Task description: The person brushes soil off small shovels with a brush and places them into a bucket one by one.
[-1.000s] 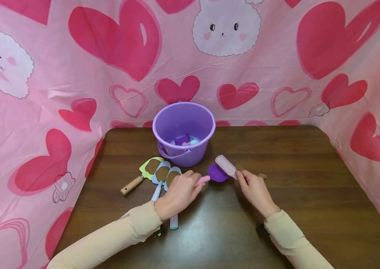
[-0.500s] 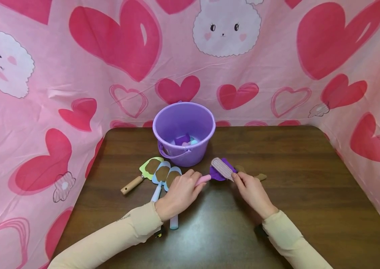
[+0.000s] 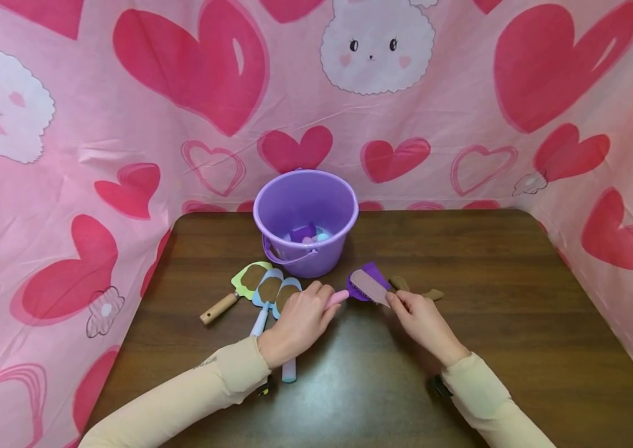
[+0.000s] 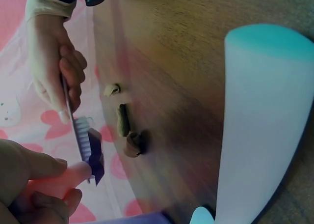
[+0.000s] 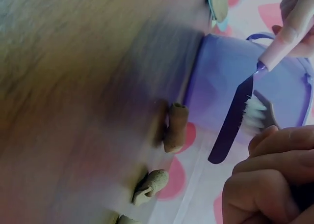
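My left hand (image 3: 299, 320) grips the pink handle of a small purple toy shovel (image 3: 374, 272), blade towards the right. In my right hand (image 3: 428, 323) is a brush (image 3: 368, 287) with a pale pink back, pinched by its handle. Its white bristles (image 5: 255, 111) face the shovel's blade (image 5: 229, 128) and touch it, seen from the right wrist. Both tools are off the table. From the left wrist, the brush (image 4: 74, 121) stands edge-on beside the blade. My left hand hides part of the shovel handle.
A purple bucket (image 3: 305, 260) at the back holds small purple, pink and light-blue items. Left lie a green-rimmed shovel (image 3: 220, 309) and blue-rimmed shovels (image 3: 269, 272), brown areas on their blades. Brown clay-like pieces (image 3: 434, 294) lie near my right hand.
The brush has moved left and down across the purple blade and turned over, its bristles now facing down on the blade. My left hand stays nearly still.
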Available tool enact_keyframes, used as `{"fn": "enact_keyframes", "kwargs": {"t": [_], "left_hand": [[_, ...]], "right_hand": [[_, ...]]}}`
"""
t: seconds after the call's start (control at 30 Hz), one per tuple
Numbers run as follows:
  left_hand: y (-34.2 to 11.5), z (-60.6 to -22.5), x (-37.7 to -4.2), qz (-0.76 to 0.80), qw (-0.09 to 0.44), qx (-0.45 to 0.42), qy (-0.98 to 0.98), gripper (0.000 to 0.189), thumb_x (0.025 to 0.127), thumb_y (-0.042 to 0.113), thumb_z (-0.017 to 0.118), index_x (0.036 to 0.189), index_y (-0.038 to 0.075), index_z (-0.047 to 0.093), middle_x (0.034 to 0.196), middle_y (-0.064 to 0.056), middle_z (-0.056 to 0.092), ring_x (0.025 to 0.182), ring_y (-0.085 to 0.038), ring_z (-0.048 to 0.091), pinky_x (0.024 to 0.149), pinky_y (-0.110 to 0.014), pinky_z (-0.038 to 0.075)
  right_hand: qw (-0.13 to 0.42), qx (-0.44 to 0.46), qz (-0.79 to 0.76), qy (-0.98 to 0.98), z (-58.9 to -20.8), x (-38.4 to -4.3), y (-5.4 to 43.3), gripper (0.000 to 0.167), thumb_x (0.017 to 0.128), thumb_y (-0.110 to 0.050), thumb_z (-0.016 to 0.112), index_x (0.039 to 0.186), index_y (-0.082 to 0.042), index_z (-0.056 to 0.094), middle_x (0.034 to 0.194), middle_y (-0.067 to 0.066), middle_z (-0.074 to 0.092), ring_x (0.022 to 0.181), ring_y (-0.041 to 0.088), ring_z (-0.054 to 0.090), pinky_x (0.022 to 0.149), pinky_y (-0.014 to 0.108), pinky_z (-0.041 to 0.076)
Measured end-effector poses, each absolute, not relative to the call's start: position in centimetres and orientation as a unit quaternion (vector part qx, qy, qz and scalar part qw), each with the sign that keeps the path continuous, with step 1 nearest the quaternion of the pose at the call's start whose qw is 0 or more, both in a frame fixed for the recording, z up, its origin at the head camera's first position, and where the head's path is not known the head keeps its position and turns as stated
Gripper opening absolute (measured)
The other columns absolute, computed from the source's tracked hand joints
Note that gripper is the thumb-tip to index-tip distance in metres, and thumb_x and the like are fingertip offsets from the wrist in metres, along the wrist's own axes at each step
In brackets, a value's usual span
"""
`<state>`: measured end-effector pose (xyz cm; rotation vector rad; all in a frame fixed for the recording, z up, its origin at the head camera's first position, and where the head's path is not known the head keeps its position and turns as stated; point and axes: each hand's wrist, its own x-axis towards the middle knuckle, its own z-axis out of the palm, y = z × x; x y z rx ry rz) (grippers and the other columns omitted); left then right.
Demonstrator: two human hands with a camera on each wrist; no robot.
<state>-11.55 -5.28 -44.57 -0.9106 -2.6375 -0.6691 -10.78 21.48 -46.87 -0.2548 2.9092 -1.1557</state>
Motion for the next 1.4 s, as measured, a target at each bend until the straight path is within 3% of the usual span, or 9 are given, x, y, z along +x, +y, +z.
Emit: {"fn": "enact_keyframes", "kwargs": {"t": [0.4,0.7,1.1,1.4], "left_hand": [[-5.5,-44.5,-11.5,-0.240,0.135,-0.317,-0.907,0.017,0.094,0.017,0.078,0.095,0.004,0.066,0.080,-0.008,0.058,0.061,-0.024,0.058,0.055,-0.039,0.051],[-5.6,-44.7,-11.4,-0.234,0.136,-0.313,-0.910,0.018,0.094,0.018,0.078,0.096,0.005,0.066,0.081,-0.008,0.058,0.059,-0.026,0.058,0.054,-0.040,0.050],[-5.8,-44.8,-11.5,-0.243,0.136,-0.313,-0.908,0.017,0.096,0.017,0.077,0.099,0.004,0.067,0.083,-0.006,0.059,0.061,-0.024,0.057,0.055,-0.039,0.050],[-5.7,-44.8,-11.5,-0.237,0.136,-0.305,-0.912,0.017,0.096,0.020,0.076,0.097,0.006,0.066,0.080,-0.005,0.059,0.058,-0.023,0.056,0.052,-0.036,0.047]], "right_hand": [[-0.044,-0.044,-0.333,0.941,-46.6,-11.4,22.3,0.042,0.110,-0.022,0.053,0.069,-0.011,0.047,0.061,-0.004,0.038,0.055,0.015,0.038,0.056,0.031,0.033],[0.029,-0.098,-0.368,0.924,-46.7,-11.3,21.8,0.037,0.109,-0.024,0.055,0.073,-0.014,0.052,0.063,-0.007,0.041,0.053,0.009,0.038,0.050,0.025,0.033],[-0.029,-0.035,-0.332,0.942,-46.4,-11.9,22.8,0.041,0.110,-0.023,0.052,0.071,-0.010,0.049,0.062,-0.001,0.040,0.056,0.017,0.040,0.055,0.031,0.034],[-0.002,-0.113,-0.357,0.927,-46.7,-11.6,21.8,0.034,0.109,-0.024,0.056,0.076,-0.013,0.053,0.064,-0.007,0.038,0.055,0.008,0.036,0.051,0.026,0.031]]}}
